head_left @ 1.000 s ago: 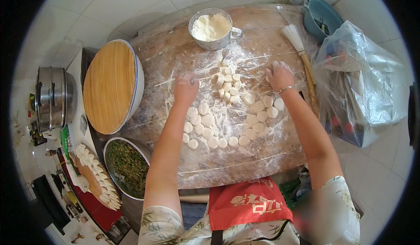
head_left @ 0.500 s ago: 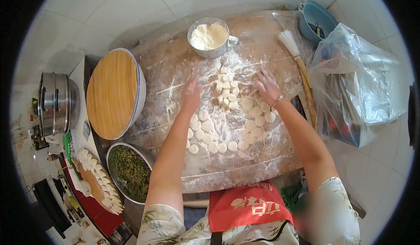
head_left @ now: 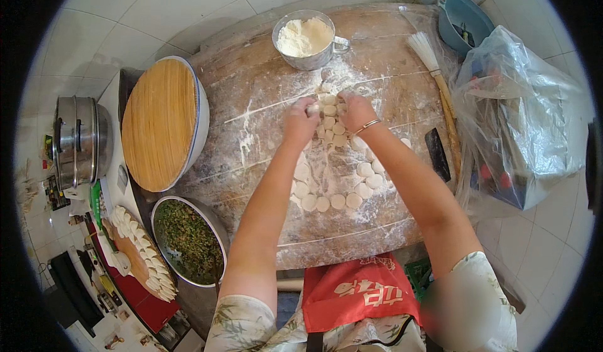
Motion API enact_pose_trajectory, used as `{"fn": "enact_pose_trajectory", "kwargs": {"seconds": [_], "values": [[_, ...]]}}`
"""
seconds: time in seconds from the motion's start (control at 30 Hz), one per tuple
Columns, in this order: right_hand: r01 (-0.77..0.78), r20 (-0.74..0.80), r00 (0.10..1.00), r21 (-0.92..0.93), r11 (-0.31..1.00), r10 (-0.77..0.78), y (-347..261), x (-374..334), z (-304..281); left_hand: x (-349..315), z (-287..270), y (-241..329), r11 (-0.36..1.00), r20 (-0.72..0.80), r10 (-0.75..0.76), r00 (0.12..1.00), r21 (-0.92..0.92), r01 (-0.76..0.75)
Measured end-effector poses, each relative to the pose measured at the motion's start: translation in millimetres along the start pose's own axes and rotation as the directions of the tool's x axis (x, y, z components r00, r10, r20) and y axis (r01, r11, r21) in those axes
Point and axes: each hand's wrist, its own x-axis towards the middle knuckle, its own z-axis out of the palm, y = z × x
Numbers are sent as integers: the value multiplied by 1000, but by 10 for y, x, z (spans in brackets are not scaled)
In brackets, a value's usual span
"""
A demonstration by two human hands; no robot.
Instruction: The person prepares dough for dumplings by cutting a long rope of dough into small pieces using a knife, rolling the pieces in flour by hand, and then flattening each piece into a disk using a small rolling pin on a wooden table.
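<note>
Dough pieces (head_left: 330, 123), small and thick, clustered at the centre of a floured wooden worktop (head_left: 251, 69). Left hand (head_left: 303, 119): fingers and thumb curled, apparently closed on one piece at the left edge of the cluster. Right hand (head_left: 355, 111): fingers bent down at the opposite edge; whether it grips a piece cannot be told, its fingertips being partly hidden. Below the cluster, flattened discs (head_left: 338, 200) lie in a curved band, partly covered by the forearms (head_left: 267, 201); these are judged to be the portion already pressed, and the thicker clustered pieces the portion left. By number the pressing seems well advanced, though hidden discs make the share uncertain. No disc in view bears any chopped green filling (head_left: 188, 242), which stands at the left in a metal bowl (head_left: 220, 242). Folded dumplings (head_left: 147, 258), in rows on a board (head_left: 122, 244) at lower left, appear to be finished shaping
</note>
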Motion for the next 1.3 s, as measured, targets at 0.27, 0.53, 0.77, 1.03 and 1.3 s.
{"fn": "enact_pose_trajectory", "kwargs": {"seconds": [0.27, 0.53, 0.77, 1.03, 1.3], "values": [[-224, 81, 962, -302, 927, 259, 379, -29, -552, 132, -414, -518, 836, -186, 252, 950, 536, -117], [-53, -37, 998, -177, 983, 47, 590, 58, 27, 411, -113, -436, 791, -70, 329, 942, 565, -234], [180, 288, 948, -146, 973, -132, 433, -634, -260, -397, -403, -712, 848, 273, 291, 917, 370, -380], [281, 456, 873, -186, 942, -171, 358, -1683, -227, -1570, -224, -455, 727, 495, 449, 744, 281, -626], [60, 211, 976, -48, 997, -48, 51, -629, -161, -616, 155, -68, 876, -35, 402, 915, 306, -374]]}}
